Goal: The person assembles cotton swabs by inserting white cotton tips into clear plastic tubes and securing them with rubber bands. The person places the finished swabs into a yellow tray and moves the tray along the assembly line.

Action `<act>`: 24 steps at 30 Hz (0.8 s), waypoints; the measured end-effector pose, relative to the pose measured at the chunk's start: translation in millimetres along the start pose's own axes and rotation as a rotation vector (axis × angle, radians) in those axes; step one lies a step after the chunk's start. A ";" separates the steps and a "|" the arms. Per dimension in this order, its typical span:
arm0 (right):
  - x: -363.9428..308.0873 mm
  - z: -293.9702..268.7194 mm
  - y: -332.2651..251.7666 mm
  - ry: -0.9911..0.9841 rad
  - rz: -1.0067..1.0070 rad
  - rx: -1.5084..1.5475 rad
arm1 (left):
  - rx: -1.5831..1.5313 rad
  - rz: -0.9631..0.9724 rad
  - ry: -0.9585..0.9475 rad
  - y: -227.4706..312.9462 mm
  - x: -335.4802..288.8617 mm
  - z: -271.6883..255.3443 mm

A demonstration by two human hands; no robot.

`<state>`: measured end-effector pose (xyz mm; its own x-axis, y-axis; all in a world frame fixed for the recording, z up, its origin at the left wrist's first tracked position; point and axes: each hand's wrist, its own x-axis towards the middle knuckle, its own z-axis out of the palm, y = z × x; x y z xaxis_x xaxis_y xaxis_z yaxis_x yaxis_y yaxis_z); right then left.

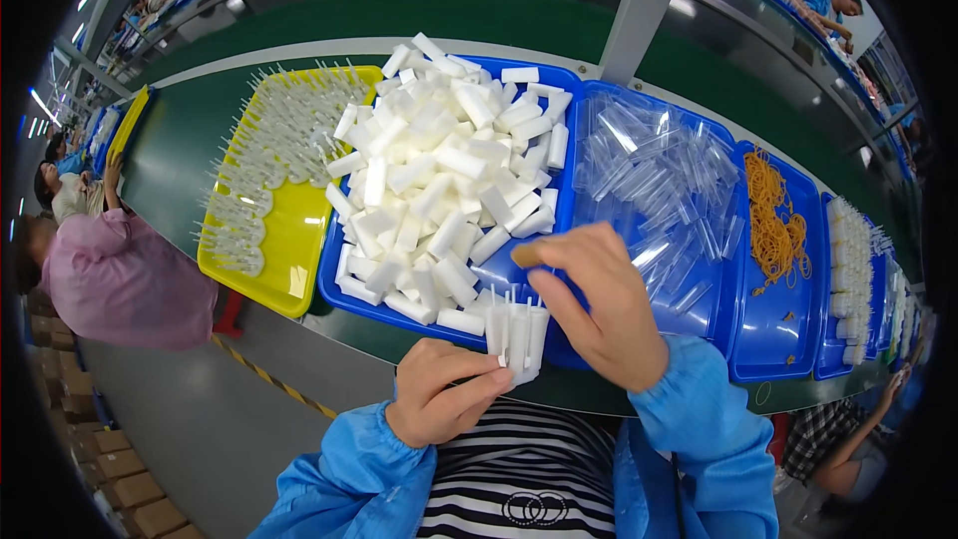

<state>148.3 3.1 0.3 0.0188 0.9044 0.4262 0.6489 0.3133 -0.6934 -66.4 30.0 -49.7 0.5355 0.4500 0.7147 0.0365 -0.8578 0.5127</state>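
Low in front of me, my left hand (446,394) is closed on a white pronged holder (517,334). Several thin rods and thicker white pieces stand up from its base. Just right of the holder and above it, my right hand (604,299) has its thumb and index finger apart with nothing visible between them. A tan covering, like a finger cot, sits on its index fingertip. Beyond both hands, white foam blocks (439,175) lie heaped in a blue tray (334,274).
To the left, a yellow tray (289,274) holds several pronged white pieces (284,125). Rightward stand blue trays with clear plastic sleeves (659,180), yellow rubber bands (773,220) and white parts (848,279). A person in pink (130,274) works at the left; others are farther off.
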 end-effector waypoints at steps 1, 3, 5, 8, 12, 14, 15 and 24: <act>6.9 5.0 8.6 0.009 -0.106 -0.182 | 0.001 0.013 -0.003 -0.6 -0.9 0.6; 19.4 18.9 18.8 -0.042 -0.241 -0.355 | -0.009 0.032 -0.012 -1.3 -3.9 0.2; 26.5 25.8 18.1 -0.128 -0.317 -0.533 | -0.030 0.044 -0.024 -1.5 -7.5 -1.8; 31.9 34.2 16.3 -0.312 -0.340 -0.734 | -0.053 0.030 -0.020 -3.2 -14.1 -5.9; 31.5 37.9 10.3 -0.430 -0.344 -0.867 | -0.064 0.013 -0.045 -3.2 -19.1 -6.2; 28.7 39.5 14.1 -0.400 -0.352 -0.826 | -0.068 -0.001 -0.086 -1.9 -18.3 -6.5; 28.9 37.6 16.7 -0.365 -0.358 -0.761 | -0.068 0.007 -0.104 -1.1 -17.1 -7.3; 5.0 -7.0 -14.4 -0.076 0.523 0.498 | -0.118 0.058 -0.351 6.2 8.4 -15.7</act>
<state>144.4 1.1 16.5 0.1676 0.9839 -0.0626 0.1461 -0.0875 -0.9854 -75.0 32.3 -33.1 0.7911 0.2714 0.5482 -0.0892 -0.8354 0.5423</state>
